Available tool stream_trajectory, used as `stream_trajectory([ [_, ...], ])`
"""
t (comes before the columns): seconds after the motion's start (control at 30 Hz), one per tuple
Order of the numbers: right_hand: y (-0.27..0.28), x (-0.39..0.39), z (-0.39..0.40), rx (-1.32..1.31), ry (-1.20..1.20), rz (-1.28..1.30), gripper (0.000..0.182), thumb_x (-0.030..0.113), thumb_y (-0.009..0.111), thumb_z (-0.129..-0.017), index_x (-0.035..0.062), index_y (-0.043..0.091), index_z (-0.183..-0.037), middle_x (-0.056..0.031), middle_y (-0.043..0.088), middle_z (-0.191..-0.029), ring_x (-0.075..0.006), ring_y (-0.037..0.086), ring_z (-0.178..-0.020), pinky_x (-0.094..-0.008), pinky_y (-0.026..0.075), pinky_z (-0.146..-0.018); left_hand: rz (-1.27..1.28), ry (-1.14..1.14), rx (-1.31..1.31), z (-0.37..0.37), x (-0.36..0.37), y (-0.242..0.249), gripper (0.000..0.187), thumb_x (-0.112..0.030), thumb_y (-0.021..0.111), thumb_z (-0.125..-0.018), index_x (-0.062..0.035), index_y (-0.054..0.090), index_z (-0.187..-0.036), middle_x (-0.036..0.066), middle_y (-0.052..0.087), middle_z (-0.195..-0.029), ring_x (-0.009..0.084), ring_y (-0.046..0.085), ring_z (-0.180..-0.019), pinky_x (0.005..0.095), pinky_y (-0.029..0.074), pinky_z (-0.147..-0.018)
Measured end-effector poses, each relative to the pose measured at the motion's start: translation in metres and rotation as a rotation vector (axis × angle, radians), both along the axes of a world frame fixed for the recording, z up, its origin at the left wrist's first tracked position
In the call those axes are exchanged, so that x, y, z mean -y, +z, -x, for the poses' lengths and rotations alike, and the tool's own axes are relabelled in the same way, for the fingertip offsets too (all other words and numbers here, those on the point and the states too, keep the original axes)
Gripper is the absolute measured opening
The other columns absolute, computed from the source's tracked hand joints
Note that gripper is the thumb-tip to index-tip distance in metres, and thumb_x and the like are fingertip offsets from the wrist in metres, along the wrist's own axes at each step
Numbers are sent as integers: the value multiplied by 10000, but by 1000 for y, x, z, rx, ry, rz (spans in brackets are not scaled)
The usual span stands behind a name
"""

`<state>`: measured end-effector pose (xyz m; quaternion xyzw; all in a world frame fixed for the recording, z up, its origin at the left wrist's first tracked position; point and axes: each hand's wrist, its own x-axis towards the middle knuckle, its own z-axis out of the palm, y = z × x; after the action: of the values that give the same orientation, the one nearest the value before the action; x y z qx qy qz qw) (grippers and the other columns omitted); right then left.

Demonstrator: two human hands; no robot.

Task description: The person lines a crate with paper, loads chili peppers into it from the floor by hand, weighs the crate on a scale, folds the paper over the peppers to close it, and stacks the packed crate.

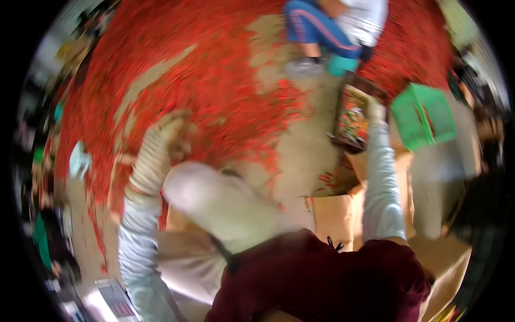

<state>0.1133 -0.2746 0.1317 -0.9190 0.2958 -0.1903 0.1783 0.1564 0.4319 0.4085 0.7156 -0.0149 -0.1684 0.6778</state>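
My left hand (pixel 173 133), in a pale glove, hovers over or touches a wide spread of red chilli peppers (pixel 225 96) on the floor. Its fingers are smeared by motion, so I cannot make out what they hold. Farther right, my gloved right hand (pixel 377 112) is at the right side of a dark brown crate (pixel 336 115). Inside the crate lie mixed red, green and pale pieces (pixel 353 115), too blurred to name surely. The fingers of that hand are hardly visible. Both forearms wear light sleeves.
A green plastic basket (pixel 424 115) stands right of the crate. Open cardboard boxes (pixel 332 214) sit below it. Another person (pixel 327 27) crouches at the top by a teal container (pixel 342 65). A pale blue object (pixel 79 161) lies at left.
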Motion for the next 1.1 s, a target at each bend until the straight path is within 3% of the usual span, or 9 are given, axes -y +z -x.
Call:
stream_trajectory([
  [0.13,21,-14,3,-194,47,-385,344,369,547,-914,47,669,-924,-92,642,-767,-159,582,-657,-305,453,-536,109,274,221,19,-139,-9,414,-252,542,-952,-25,508,-1296,93,630,-1138,146,630,-881,268,505,-759],
  [0.23,2,-53,-78,-188,186,-511,382,365,572,-906,0,663,-969,-80,635,-809,-144,565,-635,-290,436,-535,78,672,185,63,-226,-62,366,-206,543,-942,-8,543,-1249,70,657,-1041,130,616,-817,240,501,-711],
  [0.4,75,-336,-196,-168,1055,-5,312,215,541,-913,14,620,-1138,-94,621,-842,-178,588,-728,-315,478,-662,-1,1160,-214,153,-285,-217,221,-143,549,-907,-56,632,-1092,71,678,-898,126,606,-610,225,476,-522],
  [0.43,132,-433,-185,-485,934,-128,347,304,562,-912,55,631,-1143,-164,680,-963,-282,634,-892,-342,472,-827,-34,1209,-343,168,-291,-253,236,-137,541,-910,-76,631,-1120,71,681,-906,128,609,-611,227,470,-507],
  [0.53,111,-566,-223,-587,1468,7,329,274,540,-914,40,626,-1129,-168,670,-1045,-313,644,-951,-387,497,-833,-73,1315,-362,200,-282,-316,275,-85,514,-860,-50,659,-1091,80,654,-860,120,561,-578,246,435,-485],
  [0.67,52,-709,-241,-801,1826,225,353,299,499,-903,28,628,-1090,-207,649,-1050,-374,603,-994,-443,464,-878,-380,1418,-268,193,-315,-381,261,-120,515,-869,-27,674,-1054,113,682,-912,210,618,-785,320,486,-756],
  [0.8,-55,-800,-246,-550,1685,138,413,369,438,-941,19,627,-1056,-214,661,-970,-354,630,-919,-440,478,-832,-704,1406,-166,147,-356,-387,255,-189,504,-901,-101,688,-1055,139,672,-783,243,629,-724,353,499,-710],
  [0.9,-29,-852,-209,-967,1131,-387,502,472,431,-949,41,603,-1139,-149,659,-821,-231,627,-670,-396,483,-695,-689,1262,-322,112,-367,-345,292,-255,477,-925,-102,660,-1095,188,658,-793,371,624,-742,427,502,-726],
  [1.1,-114,-867,-249,-554,1209,-743,481,423,463,-951,9,583,-1164,-131,615,-1050,-253,543,-930,-343,435,-824,-799,1456,-389,75,-379,-387,378,-280,426,-950,-44,602,-1187,258,626,-1059,433,572,-1025,456,455,-914],
])
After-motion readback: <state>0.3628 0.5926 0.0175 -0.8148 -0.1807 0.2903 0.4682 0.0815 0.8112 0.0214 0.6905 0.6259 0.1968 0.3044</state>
